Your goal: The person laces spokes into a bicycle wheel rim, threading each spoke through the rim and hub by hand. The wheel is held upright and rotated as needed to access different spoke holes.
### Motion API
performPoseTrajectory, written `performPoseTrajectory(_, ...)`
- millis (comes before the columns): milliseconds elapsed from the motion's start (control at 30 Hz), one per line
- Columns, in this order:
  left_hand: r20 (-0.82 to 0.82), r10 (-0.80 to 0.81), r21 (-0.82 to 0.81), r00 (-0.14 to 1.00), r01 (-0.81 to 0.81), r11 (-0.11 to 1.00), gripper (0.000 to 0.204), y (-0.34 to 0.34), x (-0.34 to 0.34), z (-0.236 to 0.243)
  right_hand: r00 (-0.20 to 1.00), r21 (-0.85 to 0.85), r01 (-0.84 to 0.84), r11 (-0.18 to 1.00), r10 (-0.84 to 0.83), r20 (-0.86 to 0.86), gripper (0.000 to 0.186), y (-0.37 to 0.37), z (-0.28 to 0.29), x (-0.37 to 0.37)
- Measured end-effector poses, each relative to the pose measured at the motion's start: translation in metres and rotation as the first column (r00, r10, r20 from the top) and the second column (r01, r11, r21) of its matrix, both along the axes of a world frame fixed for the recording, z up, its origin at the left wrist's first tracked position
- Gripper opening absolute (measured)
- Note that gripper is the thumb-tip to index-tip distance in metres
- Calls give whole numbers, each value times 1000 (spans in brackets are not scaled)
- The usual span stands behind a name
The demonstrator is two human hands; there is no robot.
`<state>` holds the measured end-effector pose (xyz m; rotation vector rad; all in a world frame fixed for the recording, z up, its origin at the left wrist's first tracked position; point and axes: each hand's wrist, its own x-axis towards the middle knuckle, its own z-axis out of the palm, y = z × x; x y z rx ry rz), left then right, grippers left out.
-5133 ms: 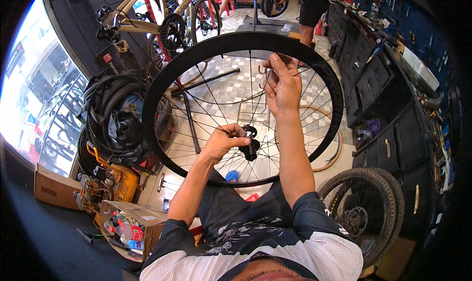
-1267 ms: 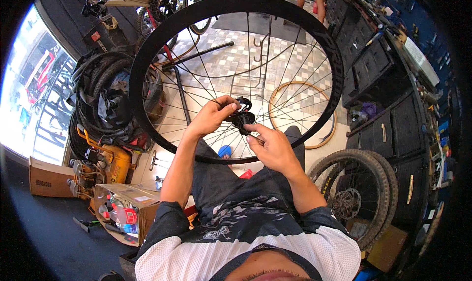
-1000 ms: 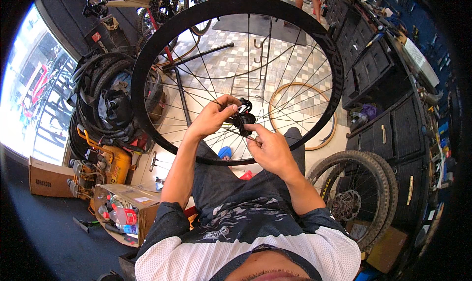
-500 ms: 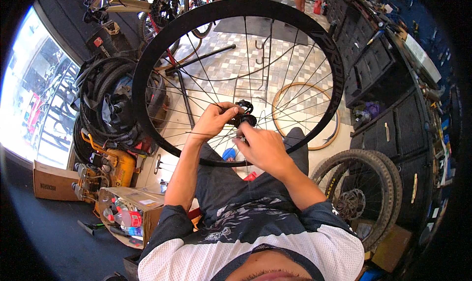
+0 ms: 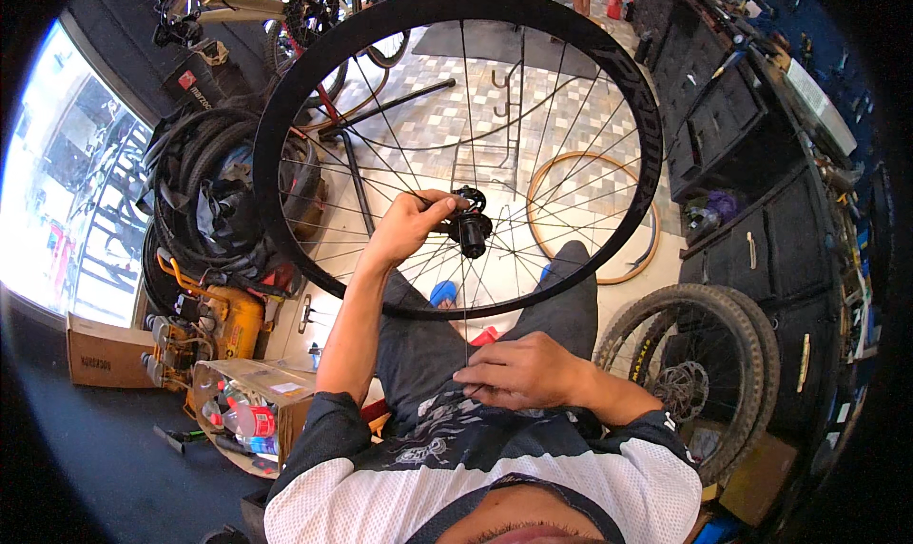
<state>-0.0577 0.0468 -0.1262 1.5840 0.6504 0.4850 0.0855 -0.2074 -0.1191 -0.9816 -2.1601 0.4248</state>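
A black deep-rimmed bicycle wheel (image 5: 456, 4) leans in front of me, its lower edge by my thighs. Several thin dark spokes run from the rim to the black hub (image 5: 472, 235). My left hand (image 5: 407, 225) is closed on the hub's far flange, thumb and fingers pinching it. Close to my shirt, my right hand (image 5: 528, 371) has its fingers closed around the end of a thin spoke (image 5: 466, 330). That spoke stretches up toward the hub, passing over the lower rim; its tip inside the fingers is hidden.
A pile of black tyres (image 5: 200, 192) lies at left, above a yellow machine (image 5: 233, 316) and a cardboard box (image 5: 295, 406) with bottles. Knobbly-tyred wheels (image 5: 761, 373) stand at right by dark drawers (image 5: 718, 126). A tan tyre (image 5: 613, 280) lies beyond the wheel; bicycles (image 5: 247, 9) stand at upper left.
My right hand has moved from the hub back toward my torso, drawing the spoke along it. The left hand stays at the hub, and the wheel has shifted slightly.
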Motion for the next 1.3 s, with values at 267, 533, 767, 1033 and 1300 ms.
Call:
performPoseTrajectory(267, 7, 37, 22, 999, -37, 999, 29, -7, -1, 3, 978, 152, 206, 967, -196, -76, 28, 39, -12, 10)
performPoseTrajectory(533, 27, 79, 8, 997, -79, 997, 27, -12, -2, 3, 982, 62, 187, 980, -189, 16, 27, 64, 11, 13)
performPoseTrajectory(767, -18, 107, 23, 994, -107, 994, 28, -11, 1, 6, 998, 86, 66, 994, -66, -5, 30, 51, 0, 11)
performPoseTrajectory(1033, -46, 89, 38, 995, -87, 996, 28, -6, 0, 4, 934, 63, 356, 932, -354, -50, 21, 89, -5, 13)
performPoseTrajectory(1300, 29, 111, -34, 993, -110, 993, 26, -11, 3, 9, 862, -50, 506, 861, -504, 48, 27, 121, 5, 14)
